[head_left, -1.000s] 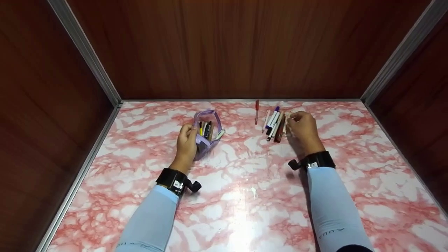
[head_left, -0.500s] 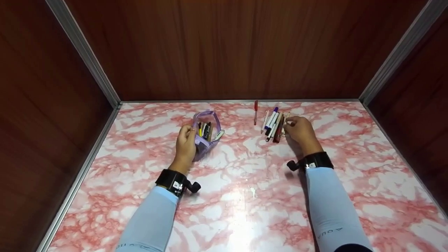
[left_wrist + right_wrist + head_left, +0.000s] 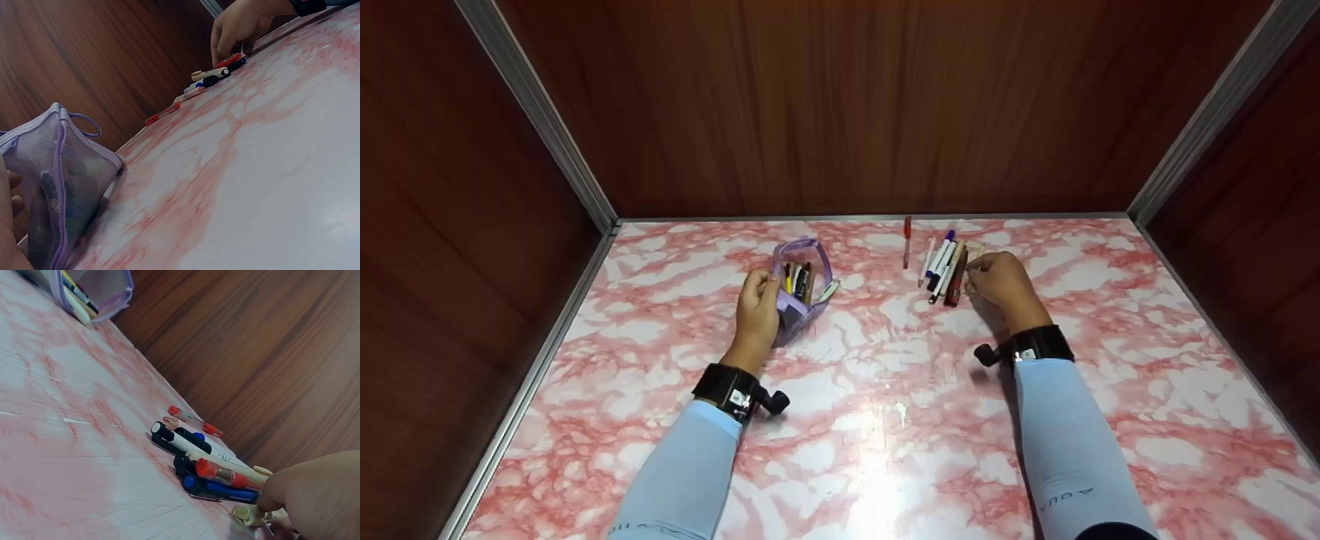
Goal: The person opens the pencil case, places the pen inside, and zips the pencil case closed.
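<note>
My left hand [image 3: 757, 307] grips the near left side of a purple mesh pencil pouch [image 3: 791, 304], its mouth held wide. Several pens and markers [image 3: 801, 281] stand inside it, and a pale pen [image 3: 830, 291] lies along its right rim. My right hand [image 3: 1003, 285] is at the right side of a pile of pens and markers [image 3: 945, 270]. In the right wrist view its fingers pinch a pale cream pen [image 3: 242, 513] low on the table, beside a red-capped pen [image 3: 225, 473] and a blue pen [image 3: 225, 489]. The hand hides part of that pale pen.
A red-capped pen [image 3: 907, 241] lies apart, left of the pile and close to the back edge. Wood-grain panels [image 3: 840, 112] stand behind and on both sides of the red and white marbled table [image 3: 870, 405].
My right hand has shifted slightly left and nearer, its fingers lower against the pile's right side. The left hand keeps its grip on the pouch, nearly unmoved.
</note>
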Tool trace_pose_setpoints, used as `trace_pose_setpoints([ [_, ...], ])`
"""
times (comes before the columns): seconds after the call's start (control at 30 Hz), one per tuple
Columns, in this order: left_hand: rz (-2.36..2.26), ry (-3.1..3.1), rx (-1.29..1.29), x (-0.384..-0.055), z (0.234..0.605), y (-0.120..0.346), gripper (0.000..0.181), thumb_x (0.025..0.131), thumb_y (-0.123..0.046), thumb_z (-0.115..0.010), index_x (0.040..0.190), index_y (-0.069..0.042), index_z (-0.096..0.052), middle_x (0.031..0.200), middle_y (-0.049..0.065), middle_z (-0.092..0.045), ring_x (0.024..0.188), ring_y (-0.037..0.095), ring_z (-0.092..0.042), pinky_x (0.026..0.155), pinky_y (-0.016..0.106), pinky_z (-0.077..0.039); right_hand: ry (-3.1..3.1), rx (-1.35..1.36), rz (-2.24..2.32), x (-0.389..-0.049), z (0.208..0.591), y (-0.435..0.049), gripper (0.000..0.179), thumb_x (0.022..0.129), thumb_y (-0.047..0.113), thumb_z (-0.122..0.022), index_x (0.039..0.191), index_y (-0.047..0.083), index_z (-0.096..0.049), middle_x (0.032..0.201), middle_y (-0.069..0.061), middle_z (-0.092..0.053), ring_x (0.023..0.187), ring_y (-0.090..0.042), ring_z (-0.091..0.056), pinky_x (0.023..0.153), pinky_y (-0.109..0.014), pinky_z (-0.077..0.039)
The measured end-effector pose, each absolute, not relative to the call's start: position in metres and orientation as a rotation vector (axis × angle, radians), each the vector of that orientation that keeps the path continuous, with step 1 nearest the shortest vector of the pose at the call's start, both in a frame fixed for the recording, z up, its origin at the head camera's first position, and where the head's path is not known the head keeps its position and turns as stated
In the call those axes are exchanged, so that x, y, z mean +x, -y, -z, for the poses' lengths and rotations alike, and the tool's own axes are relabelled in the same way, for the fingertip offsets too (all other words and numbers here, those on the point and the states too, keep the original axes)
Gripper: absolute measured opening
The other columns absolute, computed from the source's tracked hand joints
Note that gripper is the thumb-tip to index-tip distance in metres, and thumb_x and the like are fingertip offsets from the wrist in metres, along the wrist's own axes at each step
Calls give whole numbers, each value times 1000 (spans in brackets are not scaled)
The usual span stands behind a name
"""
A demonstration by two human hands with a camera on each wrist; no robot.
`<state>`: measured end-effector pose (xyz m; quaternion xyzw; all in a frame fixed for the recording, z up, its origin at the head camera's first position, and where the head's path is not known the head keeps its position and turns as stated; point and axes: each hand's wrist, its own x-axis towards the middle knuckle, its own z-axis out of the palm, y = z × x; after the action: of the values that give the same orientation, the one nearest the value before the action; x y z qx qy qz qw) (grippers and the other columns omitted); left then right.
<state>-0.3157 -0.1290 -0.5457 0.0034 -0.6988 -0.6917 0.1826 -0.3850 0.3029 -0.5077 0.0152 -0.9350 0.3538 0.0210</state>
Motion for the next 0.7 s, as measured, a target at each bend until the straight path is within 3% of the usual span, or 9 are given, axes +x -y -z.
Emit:
trace_pose_setpoints([
  [0.3, 1969, 1959, -7, -315, 546, 129, 14, 116, -14, -56, 106, -4, -60, 93, 6, -68, 78, 11, -65, 68, 22, -54, 2913, 38, -1023, -381, 506, -304, 29, 104, 16, -61, 113, -4, -79, 118, -29, -78, 109, -44, -71, 101, -56, -57],
  [0.47, 1985, 1914, -59, -321, 555, 133, 16, 115, -19, -58, 103, -9, -61, 90, 3, -69, 78, 11, -64, 67, 22, -52, 2934, -5, -978, -380, 505, -304, 27, 106, 18, -66, 117, -5, -74, 119, -31, -76, 109, -45, -70, 102, -59, -57],
  [0.7, 1943, 1968, 0, -316, 547, 129, 17, 116, -13, -57, 105, -1, -60, 88, 0, -65, 77, 10, -62, 68, 21, -50, 2961, -15, -921, -379, 504, -303, 26, 106, 18, -69, 118, -4, -72, 119, -31, -75, 111, -48, -69, 103, -62, -56],
])
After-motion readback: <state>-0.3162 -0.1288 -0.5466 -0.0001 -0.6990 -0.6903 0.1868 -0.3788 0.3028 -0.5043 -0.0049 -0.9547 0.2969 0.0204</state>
